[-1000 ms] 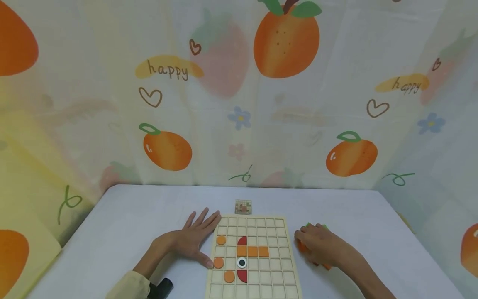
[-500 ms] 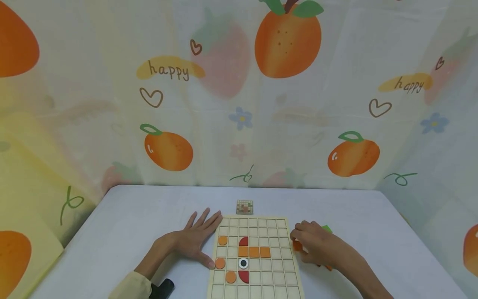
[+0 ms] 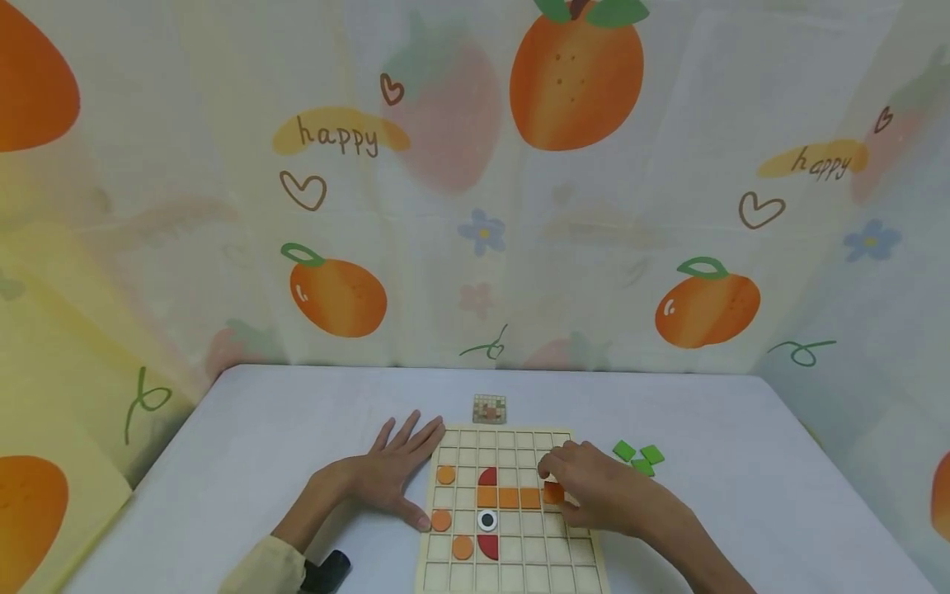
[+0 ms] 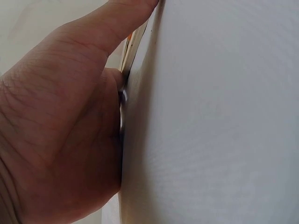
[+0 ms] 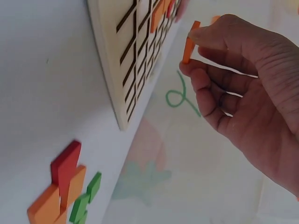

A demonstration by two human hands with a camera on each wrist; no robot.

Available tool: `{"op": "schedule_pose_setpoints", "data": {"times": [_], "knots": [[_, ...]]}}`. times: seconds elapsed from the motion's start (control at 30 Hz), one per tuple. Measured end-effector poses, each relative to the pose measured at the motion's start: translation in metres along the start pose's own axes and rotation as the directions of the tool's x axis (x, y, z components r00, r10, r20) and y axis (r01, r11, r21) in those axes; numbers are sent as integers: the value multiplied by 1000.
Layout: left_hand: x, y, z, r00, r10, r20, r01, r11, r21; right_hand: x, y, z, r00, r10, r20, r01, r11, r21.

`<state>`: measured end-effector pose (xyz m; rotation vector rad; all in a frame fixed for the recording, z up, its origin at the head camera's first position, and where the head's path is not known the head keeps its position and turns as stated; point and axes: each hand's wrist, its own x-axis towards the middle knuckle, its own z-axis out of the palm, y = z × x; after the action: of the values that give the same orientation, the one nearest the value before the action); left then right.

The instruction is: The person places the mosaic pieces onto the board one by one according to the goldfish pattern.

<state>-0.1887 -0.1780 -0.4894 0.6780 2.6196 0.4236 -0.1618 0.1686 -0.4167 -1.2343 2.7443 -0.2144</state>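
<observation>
A pale wooden grid board (image 3: 519, 575) lies on the table in the head view. Spread flat at its left edge is my left hand (image 3: 382, 478), thumb and fingertips touching the rim. Over the right side of the board, my right hand (image 3: 604, 487) pinches an orange square tile (image 5: 190, 44) between thumb and fingers; the right wrist view shows it apart from the board. A row of orange squares (image 3: 508, 497) sits in the grid. Two red quarter-round pieces (image 3: 487, 477), a white ring with a black centre (image 3: 486, 520) and orange discs (image 3: 463, 547) occupy other cells.
Green tiles (image 3: 642, 468) lie right of the board. Beside them, the right wrist view shows a red tile (image 5: 65, 165) and loose orange tiles (image 5: 44, 205). A small patterned card (image 3: 490, 408) is behind the board. A printed fabric backdrop (image 3: 475, 181) encloses the table.
My right hand has moved left from the loose tiles to over the board, carrying an orange square tile. The green tiles are now uncovered. My left hand has stayed at the board's edge.
</observation>
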Motion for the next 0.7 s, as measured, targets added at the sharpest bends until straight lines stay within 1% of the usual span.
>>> {"op": "schedule_pose_setpoints", "data": {"times": [0.13,0.3,0.43,0.57,0.7], "knots": [[1,-1,0,1000,-1,2,1,1000,3,10,-10,6,997,-83,4,83,995,-48],[2,-4,2,1000,2,0,-2,1000,18,23,-26,15,990,-124,62,130,985,-112],[2,-5,3,1000,7,1,-7,1000,13,31,-34,22,983,-163,89,177,968,-178],[2,-5,4,1000,9,2,-9,1000,12,34,-38,26,980,-172,98,191,951,-243],[0,-4,2,1000,-7,11,7,1000,12,36,-39,26,982,-163,99,185,941,-283]]}}
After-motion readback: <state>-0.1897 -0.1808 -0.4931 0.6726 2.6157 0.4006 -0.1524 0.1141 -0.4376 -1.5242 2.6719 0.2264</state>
